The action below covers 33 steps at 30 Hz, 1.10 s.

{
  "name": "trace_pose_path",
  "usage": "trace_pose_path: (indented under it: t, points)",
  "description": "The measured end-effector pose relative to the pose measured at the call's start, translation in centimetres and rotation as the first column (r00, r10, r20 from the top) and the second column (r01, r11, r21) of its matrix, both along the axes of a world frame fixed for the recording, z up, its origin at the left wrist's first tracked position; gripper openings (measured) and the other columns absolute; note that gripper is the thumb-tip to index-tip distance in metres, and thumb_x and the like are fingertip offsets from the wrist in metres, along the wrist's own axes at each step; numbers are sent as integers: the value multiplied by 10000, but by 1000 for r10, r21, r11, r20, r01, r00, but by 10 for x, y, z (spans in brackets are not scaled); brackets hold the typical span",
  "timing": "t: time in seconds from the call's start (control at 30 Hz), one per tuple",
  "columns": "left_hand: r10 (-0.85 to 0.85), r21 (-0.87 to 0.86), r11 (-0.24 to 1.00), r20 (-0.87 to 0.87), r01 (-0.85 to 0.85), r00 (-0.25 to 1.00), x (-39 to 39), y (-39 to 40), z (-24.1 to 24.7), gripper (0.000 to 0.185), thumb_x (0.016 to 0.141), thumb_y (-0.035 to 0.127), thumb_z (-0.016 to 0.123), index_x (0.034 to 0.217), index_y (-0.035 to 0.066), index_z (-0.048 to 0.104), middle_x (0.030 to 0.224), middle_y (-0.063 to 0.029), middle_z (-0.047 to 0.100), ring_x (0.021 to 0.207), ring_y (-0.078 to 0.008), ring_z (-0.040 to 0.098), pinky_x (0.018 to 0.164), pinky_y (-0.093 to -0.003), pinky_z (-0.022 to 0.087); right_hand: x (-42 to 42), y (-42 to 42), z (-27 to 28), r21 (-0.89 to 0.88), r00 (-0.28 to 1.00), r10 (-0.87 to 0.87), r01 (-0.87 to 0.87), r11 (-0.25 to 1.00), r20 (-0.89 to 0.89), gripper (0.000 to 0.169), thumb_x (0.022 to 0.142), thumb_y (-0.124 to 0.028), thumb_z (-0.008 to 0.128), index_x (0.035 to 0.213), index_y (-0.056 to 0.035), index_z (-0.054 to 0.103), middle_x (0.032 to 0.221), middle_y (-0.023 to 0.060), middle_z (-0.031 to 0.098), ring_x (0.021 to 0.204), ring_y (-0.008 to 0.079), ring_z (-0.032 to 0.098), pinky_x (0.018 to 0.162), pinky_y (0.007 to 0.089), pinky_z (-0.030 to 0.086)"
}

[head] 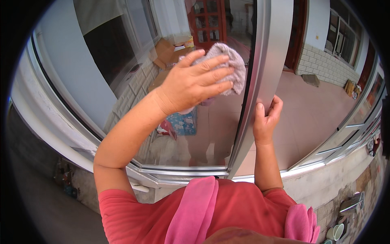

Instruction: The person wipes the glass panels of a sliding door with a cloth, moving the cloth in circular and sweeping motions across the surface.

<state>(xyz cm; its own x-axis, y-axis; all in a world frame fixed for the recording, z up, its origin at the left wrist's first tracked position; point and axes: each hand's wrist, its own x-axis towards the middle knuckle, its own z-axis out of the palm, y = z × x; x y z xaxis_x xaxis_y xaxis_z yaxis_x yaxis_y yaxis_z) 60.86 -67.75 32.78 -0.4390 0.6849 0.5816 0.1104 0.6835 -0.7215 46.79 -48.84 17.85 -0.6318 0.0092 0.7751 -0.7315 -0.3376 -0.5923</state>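
My left hand (198, 79) is spread over a crumpled pale mauve cloth (236, 67) and presses it against the glass pane (225, 131). The fingers point right, towards the pane's metal edge; the thumb is hidden. At the right, my right hand (265, 122) grips the edge of the upright silver metal door frame (275, 39). Its thumb lies on the near face, and the other fingers curl round the far edge. Faint reflections show in the glass.
Behind the glass are an open cardboard box (164, 55) and a blue floral-patterned item (182, 123). A tiled floor (307, 122) extends beyond the opening on the right. Below the metal sill (189, 169), a light-green bucket (335, 232) stands outside at the lower right.
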Motion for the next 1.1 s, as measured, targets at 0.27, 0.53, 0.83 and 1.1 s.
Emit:
trace_pose_path:
  t: [0.27, 0.53, 0.83, 1.1]
  points:
    - [-118, 168, 952, -574, 257, 810, 9, -35, 196, 399, 787, -18, 629, 1182, 38, 647, 1215, -162, 653, 1207, -347, 574, 1096, -439, 394, 8, -2, 2, 4, 1000, -8, 8, 1000, -19, 426, 916, -170, 638, 1238, 26, 442, 1140, 118, 560, 1016, 180, 568, 914, 322, 467]
    - [-216, 228, 916, -416, 331, 883, -66, 32, -2, 334, 818, 129, 624, 1147, 180, 658, 1207, -49, 625, 1189, -283, 572, 960, -430, 456, -15, 3, -15, -6, 999, 25, -25, 1000, 33, 377, 974, -188, 597, 1247, 24, 449, 1141, 102, 580, 1017, 151, 573, 907, 283, 463]
    - [311, 383, 902, -262, -198, 913, 74, -75, -127, 409, 869, 112, 652, 1259, 235, 649, 1379, -45, 577, 1349, -311, 481, 1139, -443, 326, -9, 7, -7, 28, 995, -100, 100, 995, 1, 335, 1009, -247, 525, 1223, 8, 485, 1044, 60, 590, 937, 131, 541, 840, 260, 440]
    - [537, 760, 601, -612, 247, 581, 162, -211, -52, 471, 954, 160, 596, 1387, 6, 490, 1353, -223, 495, 1273, -400, 466, 1099, -458, 360, -8, -4, -3, 40, 989, -141, 140, 989, 48, 406, 993, -306, 553, 1217, 23, 470, 922, 40, 553, 785, 102, 506, 692, 237, 416]
